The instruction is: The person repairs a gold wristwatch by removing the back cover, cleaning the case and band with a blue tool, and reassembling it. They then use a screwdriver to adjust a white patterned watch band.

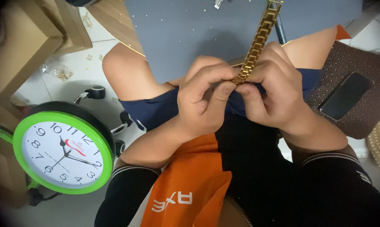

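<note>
While your fingertips (pixel 227 87) pinch together at centre frame, your left hand (pixel 204 98) and right hand (pixel 274 90) both clamp the lower end of a gold link watch band (pixel 259 40), which rises toward the upper edge over the grey work mat (pixel 185 29). Lower left stands a green-rimmed wall clock (pixel 63 151); a dark phone (pixel 346 96) lies at the right edge.

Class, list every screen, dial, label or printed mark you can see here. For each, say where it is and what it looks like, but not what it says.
Wall clock: lower left, round, green rim, white dial, black numerals, small red mark.
Phone: right, on a brown speckled surface, dark rectangle, screen off.
Orange cloth: bottom centre, pale printed lettering.
</note>
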